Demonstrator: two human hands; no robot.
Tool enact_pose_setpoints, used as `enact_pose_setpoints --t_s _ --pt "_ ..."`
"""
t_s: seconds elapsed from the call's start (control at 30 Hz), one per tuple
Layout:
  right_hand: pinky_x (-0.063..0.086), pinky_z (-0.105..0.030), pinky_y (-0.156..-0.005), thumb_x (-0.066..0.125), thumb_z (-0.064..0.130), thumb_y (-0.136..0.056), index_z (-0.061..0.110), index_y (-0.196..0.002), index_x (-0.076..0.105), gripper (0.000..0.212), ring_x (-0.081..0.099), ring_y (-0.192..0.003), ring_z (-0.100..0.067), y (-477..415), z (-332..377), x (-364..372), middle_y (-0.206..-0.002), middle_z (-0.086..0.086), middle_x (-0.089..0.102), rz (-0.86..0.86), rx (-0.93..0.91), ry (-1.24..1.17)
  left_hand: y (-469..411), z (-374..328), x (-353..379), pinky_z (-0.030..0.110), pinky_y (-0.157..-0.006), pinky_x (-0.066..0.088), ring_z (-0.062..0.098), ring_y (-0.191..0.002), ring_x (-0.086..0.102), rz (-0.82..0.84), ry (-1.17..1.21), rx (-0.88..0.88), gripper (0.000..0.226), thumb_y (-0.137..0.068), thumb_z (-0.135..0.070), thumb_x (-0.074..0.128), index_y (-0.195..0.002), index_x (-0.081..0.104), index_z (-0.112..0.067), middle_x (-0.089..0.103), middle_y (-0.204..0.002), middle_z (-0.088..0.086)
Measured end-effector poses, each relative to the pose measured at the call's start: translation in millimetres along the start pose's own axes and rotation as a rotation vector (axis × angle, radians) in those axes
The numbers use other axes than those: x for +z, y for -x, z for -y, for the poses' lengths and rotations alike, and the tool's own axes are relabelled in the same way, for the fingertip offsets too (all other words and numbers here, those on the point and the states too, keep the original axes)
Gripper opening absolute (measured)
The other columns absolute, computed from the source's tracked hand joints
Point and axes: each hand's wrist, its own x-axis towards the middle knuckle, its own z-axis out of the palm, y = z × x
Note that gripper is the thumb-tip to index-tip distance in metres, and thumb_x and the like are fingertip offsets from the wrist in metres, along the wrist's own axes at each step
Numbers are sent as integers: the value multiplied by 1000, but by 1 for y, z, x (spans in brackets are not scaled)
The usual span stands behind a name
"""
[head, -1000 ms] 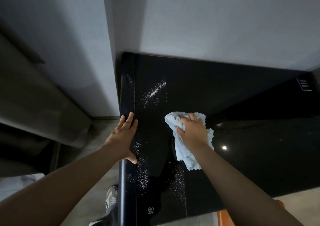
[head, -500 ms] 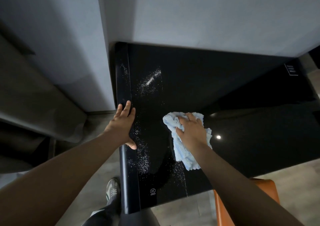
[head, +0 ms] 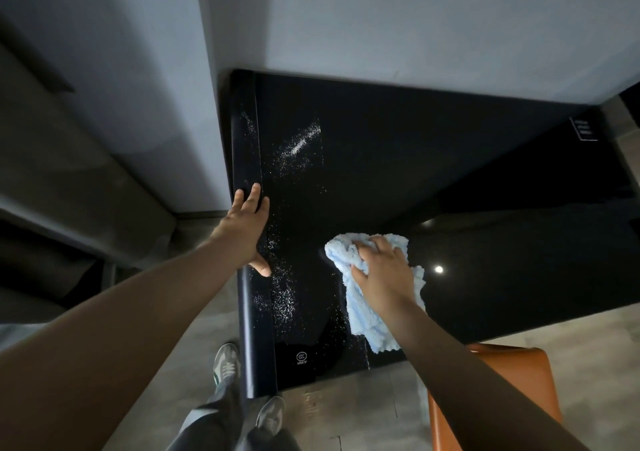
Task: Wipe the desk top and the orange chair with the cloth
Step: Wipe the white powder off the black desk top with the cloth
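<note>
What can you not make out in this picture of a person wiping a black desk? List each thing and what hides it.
The orange chair: head view, mostly cut off by the bottom edge and the right forearm.
The cloth: head view, middle hidden under the right hand.
The white label at the desk top's far right corner: head view, too small to read.
The desk top: head view, right end past the frame edge.

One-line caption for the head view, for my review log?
Right hand grips a light blue cloth on the white-speckled black desk top while the left hand rests on its edge.
</note>
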Motion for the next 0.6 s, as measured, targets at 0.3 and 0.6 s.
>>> enact_pose_setpoints --t_s 0.3,0.6 --pt "46 -34 -89 53 39 -94 30 -139 45 47 43 -118 -24 29 -3 6 -143 3 38 -15 -2 -20 28 -10 14 41 -118 9 31 -146 -13 -99 89 30 126 -67 -52 79 -153 -5 -14 -17 -159 7" --pt "47 -38 -91 51 42 -94 32 -140 43 47 41 -118 -22 57 -8 17 -145 5 34 3 2 0 93 -40 76 42 -120 5 31 -146 -17 -50 43 25 131 -65 -61 76 -152 -8 -8 -23 -157 11"
